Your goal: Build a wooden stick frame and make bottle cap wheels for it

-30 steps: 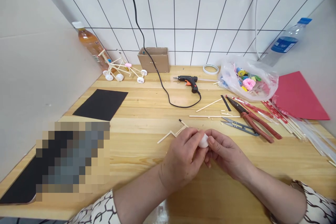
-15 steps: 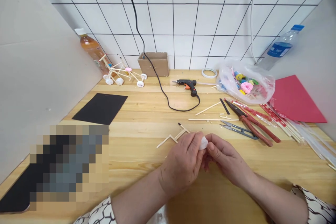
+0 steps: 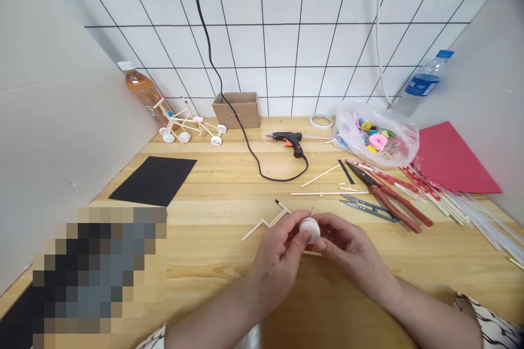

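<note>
Between my two hands is a white bottle cap (image 3: 310,229), its round flat face turned up toward me. My left hand (image 3: 280,259) pinches it with the thumb on its face and the fingers behind. Thumb and fingertips of my right hand (image 3: 347,245) close on its right edge. A frame of thin wooden sticks (image 3: 266,222) with one black tip lies just beyond my left hand, partly covered by it. Another light stick shows below the cap, mostly hidden by my hands.
A hot glue gun (image 3: 289,140) lies with its cord. Red-handled shears (image 3: 393,204), thread snips (image 3: 368,208) and loose sticks lie to the right. A stick car (image 3: 190,125) with white wheels, a cardboard box (image 3: 237,112) and a bag (image 3: 379,136) stand behind; black sheet (image 3: 153,180) left.
The cap has been turned so its round face shows, and my left hand has rolled over so its thumb is visible. The whole view has shifted slightly.
</note>
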The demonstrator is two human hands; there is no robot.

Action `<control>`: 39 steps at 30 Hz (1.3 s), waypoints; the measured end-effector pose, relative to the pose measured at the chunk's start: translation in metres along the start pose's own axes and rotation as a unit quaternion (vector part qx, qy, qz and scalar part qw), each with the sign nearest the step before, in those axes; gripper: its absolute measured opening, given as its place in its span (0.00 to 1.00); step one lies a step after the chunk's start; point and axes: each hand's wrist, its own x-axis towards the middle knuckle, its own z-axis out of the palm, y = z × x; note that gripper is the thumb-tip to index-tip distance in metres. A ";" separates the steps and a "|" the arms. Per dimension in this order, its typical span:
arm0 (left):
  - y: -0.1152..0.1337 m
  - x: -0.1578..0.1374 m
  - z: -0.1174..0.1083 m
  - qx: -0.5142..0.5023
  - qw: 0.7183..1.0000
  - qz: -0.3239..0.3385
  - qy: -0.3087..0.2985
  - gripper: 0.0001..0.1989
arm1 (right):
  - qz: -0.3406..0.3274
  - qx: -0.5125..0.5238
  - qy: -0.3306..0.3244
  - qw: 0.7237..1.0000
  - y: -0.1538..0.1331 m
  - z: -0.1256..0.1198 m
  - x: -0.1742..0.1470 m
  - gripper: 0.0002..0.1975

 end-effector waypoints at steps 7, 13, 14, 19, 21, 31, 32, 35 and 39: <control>-0.007 -0.001 0.000 0.073 0.995 0.056 -0.031 0.14 | -0.013 0.009 0.014 1.000 -0.003 -0.001 0.002 0.07; -0.003 0.006 -0.014 0.191 0.962 0.172 -0.095 0.15 | 0.050 0.077 -0.003 0.996 0.004 -0.009 0.003 0.09; -0.003 0.007 -0.016 0.204 0.956 0.188 -0.095 0.16 | 0.063 0.089 0.001 0.994 0.005 -0.010 0.003 0.09; -0.006 0.011 -0.022 0.230 0.937 0.237 -0.112 0.18 | 0.114 0.167 -0.018 0.979 0.005 -0.009 0.004 0.11; -0.007 0.012 -0.021 0.233 0.934 0.242 -0.123 0.18 | 0.128 0.185 -0.029 0.974 0.004 -0.007 0.004 0.11; -0.010 0.008 -0.013 0.262 0.919 0.276 -0.099 0.13 | 0.145 0.202 -0.045 0.968 0.008 -0.002 -0.002 0.12; -0.010 0.008 -0.013 0.256 0.922 0.273 -0.098 0.12 | 0.145 0.201 -0.042 0.968 0.008 -0.002 -0.002 0.12; -0.009 0.007 -0.013 0.228 0.935 0.253 -0.096 0.11 | 0.150 0.207 -0.035 0.966 0.008 -0.001 -0.002 0.12; -0.005 0.007 -0.013 0.217 0.951 0.203 -0.090 0.10 | 0.160 0.234 -0.027 0.959 0.006 -0.002 -0.003 0.13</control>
